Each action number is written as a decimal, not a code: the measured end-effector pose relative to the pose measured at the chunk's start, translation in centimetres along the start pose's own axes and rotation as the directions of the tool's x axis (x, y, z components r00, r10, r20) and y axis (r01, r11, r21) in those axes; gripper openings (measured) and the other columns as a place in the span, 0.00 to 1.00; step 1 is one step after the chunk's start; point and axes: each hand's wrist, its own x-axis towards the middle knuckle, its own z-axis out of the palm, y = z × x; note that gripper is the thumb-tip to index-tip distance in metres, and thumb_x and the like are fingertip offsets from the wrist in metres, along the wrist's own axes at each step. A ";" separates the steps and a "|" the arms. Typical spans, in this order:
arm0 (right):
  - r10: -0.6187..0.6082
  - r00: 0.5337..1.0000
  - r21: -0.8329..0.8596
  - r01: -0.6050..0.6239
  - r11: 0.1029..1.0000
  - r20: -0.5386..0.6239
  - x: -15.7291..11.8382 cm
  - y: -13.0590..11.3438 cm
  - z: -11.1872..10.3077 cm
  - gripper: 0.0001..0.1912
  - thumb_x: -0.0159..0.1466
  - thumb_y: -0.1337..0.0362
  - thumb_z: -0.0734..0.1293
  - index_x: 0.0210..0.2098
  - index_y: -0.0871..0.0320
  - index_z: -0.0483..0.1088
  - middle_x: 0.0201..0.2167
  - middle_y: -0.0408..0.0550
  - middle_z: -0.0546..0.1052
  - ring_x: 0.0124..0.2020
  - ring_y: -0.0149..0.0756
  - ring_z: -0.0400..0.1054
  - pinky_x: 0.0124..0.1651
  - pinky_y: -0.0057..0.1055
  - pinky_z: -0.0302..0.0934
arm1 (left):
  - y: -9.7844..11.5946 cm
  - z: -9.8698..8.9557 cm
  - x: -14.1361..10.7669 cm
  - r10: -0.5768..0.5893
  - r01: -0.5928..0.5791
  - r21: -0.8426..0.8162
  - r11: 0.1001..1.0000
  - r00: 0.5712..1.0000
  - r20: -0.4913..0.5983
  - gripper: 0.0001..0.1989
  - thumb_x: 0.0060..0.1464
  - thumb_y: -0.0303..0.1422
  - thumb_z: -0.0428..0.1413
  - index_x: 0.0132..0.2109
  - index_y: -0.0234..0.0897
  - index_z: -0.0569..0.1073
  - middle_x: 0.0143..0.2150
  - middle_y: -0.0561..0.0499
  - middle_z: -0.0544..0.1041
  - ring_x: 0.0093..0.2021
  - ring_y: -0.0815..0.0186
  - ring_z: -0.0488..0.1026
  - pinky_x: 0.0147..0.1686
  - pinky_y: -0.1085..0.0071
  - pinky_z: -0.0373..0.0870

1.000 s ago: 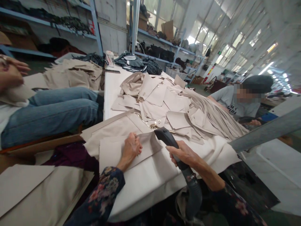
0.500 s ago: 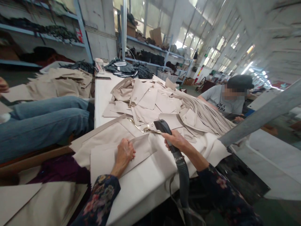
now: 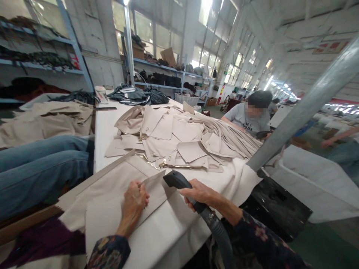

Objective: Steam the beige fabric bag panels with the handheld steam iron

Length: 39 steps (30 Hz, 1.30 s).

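Observation:
My left hand [image 3: 134, 201] is at the front of the table, its fingers curled closed on a flat beige fabric piece [image 3: 105, 211]. The piece's raised edge runs from these fingers toward the nozzle. My right hand [image 3: 200, 193] is wrapped around a black vacuum-like nozzle [image 3: 177, 180] on a grey ribbed hose [image 3: 221, 233]. The nozzle's mouth is over the far right end of the beige piece; whether they touch I cannot tell. Beyond the nozzle lies a beige piece with a gold-coloured zipper [image 3: 185, 166].
A heap of beige pieces [image 3: 159, 129] covers the middle of the white table [image 3: 105, 121]. Dark bundles [image 3: 134, 94] lie at its far end. A metal pole [image 3: 303, 97] slants at right. Someone's jeans-clad legs [image 3: 45, 160] are at left; another person [image 3: 246, 114] sits across.
My right hand has brought the nozzle nearer to me, from by the zipper to the held piece's end. My left hand keeps its grip. The whole view has shifted.

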 end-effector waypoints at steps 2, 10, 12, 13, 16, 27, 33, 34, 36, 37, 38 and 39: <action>-0.009 1.000 0.028 0.009 1.000 0.015 0.9 0.0 -0.1 0.13 0.60 0.61 0.65 0.23 0.62 0.64 0.16 0.40 0.68 0.13 0.24 0.61 0.15 0.20 0.59 | 0.0 0.0 0.0 -0.014 0.014 0.013 1.000 1.000 -0.004 0.07 0.55 0.37 0.48 0.39 0.40 0.58 0.17 0.59 0.69 0.14 0.67 0.68 0.12 0.75 0.64; -0.062 0.997 0.032 0.063 0.998 -0.037 3.6 -1.9 -1.3 0.12 0.60 0.59 0.65 0.26 0.61 0.63 0.18 0.39 0.68 0.14 0.25 0.62 0.15 0.21 0.60 | -0.3 -0.1 0.2 0.025 -0.025 0.058 0.998 1.000 0.001 0.08 0.53 0.39 0.47 0.37 0.41 0.59 0.16 0.59 0.69 0.14 0.66 0.68 0.14 0.74 0.64; -0.054 0.996 0.054 0.058 0.997 -0.067 2.9 -1.7 -1.8 0.11 0.60 0.59 0.65 0.28 0.60 0.63 0.19 0.40 0.69 0.15 0.25 0.63 0.16 0.21 0.60 | -0.5 0.1 0.3 0.063 -0.064 0.075 0.995 0.998 0.021 0.10 0.55 0.40 0.46 0.41 0.40 0.61 0.17 0.59 0.69 0.14 0.66 0.69 0.16 0.74 0.65; -0.049 0.996 0.063 0.053 0.997 -0.078 2.5 -1.4 -2.1 0.12 0.60 0.58 0.66 0.29 0.60 0.62 0.19 0.40 0.69 0.15 0.26 0.63 0.16 0.21 0.60 | -0.6 0.1 0.3 0.092 -0.095 0.093 0.991 0.995 0.034 0.12 0.57 0.39 0.45 0.44 0.39 0.62 0.17 0.59 0.69 0.15 0.66 0.68 0.17 0.74 0.65; -0.078 0.993 0.070 0.084 0.994 -0.085 0.8 -0.3 -3.0 0.14 0.60 0.54 0.66 0.30 0.60 0.63 0.20 0.42 0.69 0.16 0.27 0.63 0.16 0.22 0.59 | -0.8 0.4 0.2 0.225 -0.230 0.278 0.933 0.973 0.049 0.13 0.59 0.36 0.44 0.48 0.36 0.66 0.20 0.56 0.70 0.19 0.66 0.70 0.23 0.73 0.66; -0.023 0.996 -0.104 0.015 0.994 -0.081 -6.1 -0.1 -2.4 0.17 0.61 0.54 0.63 0.24 0.62 0.65 0.14 0.42 0.68 0.13 0.26 0.62 0.15 0.21 0.57 | -1.1 0.6 -4.4 0.349 -0.656 0.693 0.299 0.751 0.560 0.23 0.55 0.16 0.42 0.56 0.29 0.65 0.42 0.40 0.76 0.37 0.58 0.77 0.35 0.67 0.72; 0.015 0.999 -0.155 -0.008 0.988 0.046 -5.2 0.0 0.4 0.15 0.61 0.57 0.63 0.24 0.62 0.65 0.13 0.41 0.68 0.13 0.26 0.61 0.15 0.21 0.57 | -0.1 0.6 -5.1 0.326 -0.659 0.705 0.262 0.748 0.578 0.24 0.54 0.14 0.40 0.57 0.26 0.65 0.41 0.39 0.76 0.38 0.57 0.77 0.36 0.66 0.73; 0.035 0.998 -0.159 -0.027 0.987 0.050 -4.4 0.0 1.0 0.15 0.61 0.58 0.63 0.23 0.62 0.65 0.13 0.41 0.67 0.13 0.26 0.61 0.15 0.21 0.57 | 0.1 0.5 -5.3 0.335 -0.663 0.705 0.254 0.744 0.579 0.24 0.54 0.14 0.40 0.56 0.26 0.65 0.40 0.39 0.76 0.37 0.57 0.77 0.35 0.66 0.72; 0.063 0.997 -0.163 -0.056 0.985 0.039 -2.9 -0.2 2.1 0.13 0.60 0.60 0.63 0.22 0.62 0.64 0.14 0.41 0.67 0.13 0.25 0.61 0.15 0.20 0.57 | 0.5 0.3 -5.6 0.379 -0.666 0.714 0.216 0.731 0.567 0.24 0.53 0.13 0.38 0.54 0.27 0.66 0.39 0.39 0.76 0.37 0.55 0.77 0.36 0.64 0.72; 0.063 0.998 -0.167 -0.058 0.984 0.027 -2.3 -0.3 2.5 0.13 0.60 0.61 0.63 0.23 0.62 0.64 0.15 0.41 0.67 0.13 0.26 0.62 0.15 0.20 0.57 | 0.7 0.2 -5.8 0.409 -0.660 0.728 0.186 0.726 0.553 0.24 0.53 0.13 0.38 0.53 0.29 0.67 0.39 0.39 0.76 0.37 0.54 0.76 0.36 0.62 0.72; 0.056 0.998 -0.175 -0.054 0.983 0.009 -1.7 -0.4 2.8 0.12 0.60 0.61 0.63 0.23 0.62 0.64 0.15 0.41 0.67 0.14 0.26 0.62 0.15 0.21 0.58 | 0.8 0.0 -6.0 0.437 -0.650 0.744 0.154 0.720 0.538 0.24 0.52 0.13 0.38 0.51 0.30 0.68 0.38 0.39 0.76 0.37 0.53 0.76 0.36 0.60 0.71; 0.048 0.999 -0.190 -0.049 0.981 -0.009 -1.4 -0.5 3.0 0.12 0.60 0.61 0.63 0.23 0.62 0.64 0.16 0.41 0.67 0.14 0.26 0.63 0.15 0.21 0.59 | 1.0 -0.1 -6.1 0.462 -0.636 0.762 0.124 0.717 0.523 0.23 0.52 0.13 0.38 0.48 0.32 0.69 0.37 0.40 0.75 0.36 0.52 0.76 0.36 0.59 0.71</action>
